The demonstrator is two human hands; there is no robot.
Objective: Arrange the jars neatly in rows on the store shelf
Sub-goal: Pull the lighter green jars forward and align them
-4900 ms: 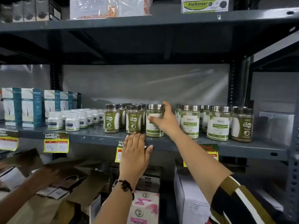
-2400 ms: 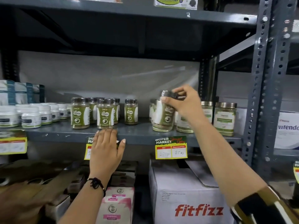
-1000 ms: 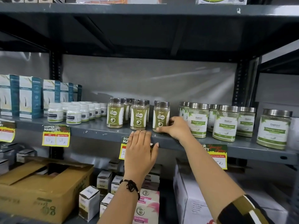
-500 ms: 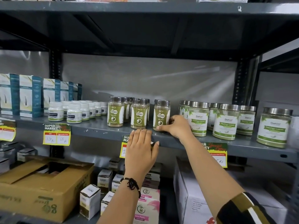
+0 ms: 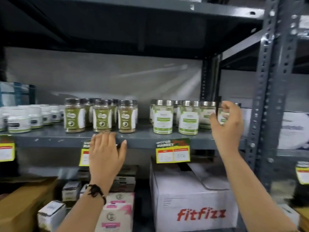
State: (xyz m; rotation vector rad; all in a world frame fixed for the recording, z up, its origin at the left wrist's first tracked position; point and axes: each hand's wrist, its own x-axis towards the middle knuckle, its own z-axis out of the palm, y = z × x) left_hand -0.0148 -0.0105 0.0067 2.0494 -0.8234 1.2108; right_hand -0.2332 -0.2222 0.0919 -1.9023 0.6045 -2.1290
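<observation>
Slim green-labelled jars with dark lids (image 5: 102, 118) stand in three short rows on the grey shelf (image 5: 143, 139). Right of a gap stand wider jars with silver lids (image 5: 163, 118), also in rows. My left hand (image 5: 107, 151) lies flat on the shelf's front edge below the slim jars and holds nothing. My right hand (image 5: 229, 126) is raised at the shelf's right end, fingers curled apart around the rightmost wide jar (image 5: 223, 116). That jar is blurred and partly hidden, and no firm grip shows.
Small white tubs (image 5: 19, 121) fill the shelf's left part. A perforated steel upright (image 5: 264, 97) stands just right of my right hand. Below the shelf are a white Fitfizz carton (image 5: 192, 198), pink-and-white boxes (image 5: 115, 213) and a brown carton (image 5: 20, 206).
My right hand let go of the third slim jar, left standing beside the other two, and swung right to the far wide jar. The view turned right. My left hand stayed on the edge.
</observation>
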